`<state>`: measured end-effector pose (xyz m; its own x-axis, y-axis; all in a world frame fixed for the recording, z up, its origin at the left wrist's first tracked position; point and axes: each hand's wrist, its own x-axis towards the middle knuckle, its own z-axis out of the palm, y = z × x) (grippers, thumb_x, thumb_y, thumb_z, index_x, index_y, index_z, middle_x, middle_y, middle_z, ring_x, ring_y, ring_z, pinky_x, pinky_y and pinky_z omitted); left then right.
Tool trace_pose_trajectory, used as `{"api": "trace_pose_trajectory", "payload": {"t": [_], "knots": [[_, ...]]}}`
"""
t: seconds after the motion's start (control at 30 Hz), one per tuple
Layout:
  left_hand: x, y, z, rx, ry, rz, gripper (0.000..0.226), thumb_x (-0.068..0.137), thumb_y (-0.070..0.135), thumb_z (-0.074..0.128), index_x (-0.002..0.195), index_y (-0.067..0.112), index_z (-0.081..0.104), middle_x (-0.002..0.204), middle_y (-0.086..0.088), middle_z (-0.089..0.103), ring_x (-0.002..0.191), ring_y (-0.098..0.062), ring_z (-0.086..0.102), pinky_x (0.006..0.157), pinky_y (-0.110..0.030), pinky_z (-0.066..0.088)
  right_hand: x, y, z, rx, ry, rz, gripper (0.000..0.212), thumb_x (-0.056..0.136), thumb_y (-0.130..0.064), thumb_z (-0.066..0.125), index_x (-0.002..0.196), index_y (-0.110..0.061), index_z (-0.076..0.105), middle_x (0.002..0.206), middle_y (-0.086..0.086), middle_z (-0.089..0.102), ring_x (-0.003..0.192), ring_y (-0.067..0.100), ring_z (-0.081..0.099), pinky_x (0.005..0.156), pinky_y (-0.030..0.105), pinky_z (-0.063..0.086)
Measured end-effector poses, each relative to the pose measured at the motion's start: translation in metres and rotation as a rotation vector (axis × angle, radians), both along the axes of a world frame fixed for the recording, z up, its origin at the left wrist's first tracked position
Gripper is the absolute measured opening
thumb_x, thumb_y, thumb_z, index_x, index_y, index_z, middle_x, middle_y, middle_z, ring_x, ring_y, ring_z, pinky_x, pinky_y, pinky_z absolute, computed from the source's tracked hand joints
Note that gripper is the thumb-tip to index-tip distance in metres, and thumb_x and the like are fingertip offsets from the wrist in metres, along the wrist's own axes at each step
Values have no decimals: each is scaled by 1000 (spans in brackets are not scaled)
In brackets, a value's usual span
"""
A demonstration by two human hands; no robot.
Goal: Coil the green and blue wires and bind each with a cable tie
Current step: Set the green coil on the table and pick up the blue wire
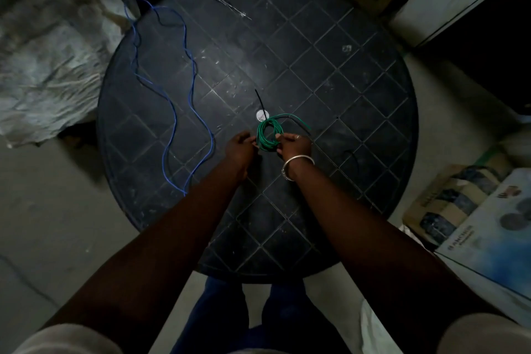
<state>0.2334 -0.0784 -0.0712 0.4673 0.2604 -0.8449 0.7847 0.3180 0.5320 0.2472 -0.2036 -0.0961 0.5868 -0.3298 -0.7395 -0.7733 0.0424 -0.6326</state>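
While gripped at mid-table on the round black grid-patterned plastic table [330, 72]: coiled green insulated wire [267, 133], pinched on its left by left hand [238, 149], on its right by bangle-wearing right hand [294, 146]. Thin black cable tie [261, 102] just beyond coil. Loose blue wire [184, 72] sprawled uncoiled, well apart to left.

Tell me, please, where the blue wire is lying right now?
In the head view the blue wire lies uncoiled in long loops on the left part of the round black table, left of both hands and the green coil.

A dim room: a round black grid-patterned table [330, 72] on grey floor [57, 224], cardboard boxes [448, 201] at right.
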Motion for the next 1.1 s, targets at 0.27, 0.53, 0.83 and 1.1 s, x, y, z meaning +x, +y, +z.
{"api": "trace_pose_trajectory", "payload": {"t": [0.27, 0.53, 0.83, 1.1], "knots": [[-26, 2, 23, 34, -65, -39, 30, 92, -9, 53, 106, 13, 69, 81, -6, 69, 64, -15, 62, 63, -32, 54, -21, -2, -7, -89, -53, -8, 58, 88, -66, 50, 58, -17, 57, 56, 5, 62, 55, 30, 63, 60, 42, 52], [-125, 53, 47, 109, -2, 290, 38, 102, 25, 52, 65, 17, 57, 40, 8, 50, 33, -2, 42, 37, -16, 32, -87, 58, 10, -56, -15, 226, 37, 98, -31, 58, 64, -18, 52, 56, 2, 53, 39, 6, 51, 47, 23, 46], [-234, 124, 37, 167, 113, 378, 38, 104, 24, 50, 70, 11, 61, 52, 1, 58, 32, -2, 48, 41, -20, 39, -154, 159, 7, -118, -27, 726, 30, 78, -18, 81, 105, -10, 72, 94, 11, 76, 87, 25, 72, 86, 36, 57], [-244, 142, 27, 234, 95, 67, 20, 93, 24, 63, 75, 17, 68, 66, -4, 64, 55, -13, 60, 56, -23, 50, -157, 172, 8, -215, -74, 762, 7, 80, -10, 78, 83, -9, 72, 81, 16, 76, 71, 23, 70, 72, 36, 58]]}}
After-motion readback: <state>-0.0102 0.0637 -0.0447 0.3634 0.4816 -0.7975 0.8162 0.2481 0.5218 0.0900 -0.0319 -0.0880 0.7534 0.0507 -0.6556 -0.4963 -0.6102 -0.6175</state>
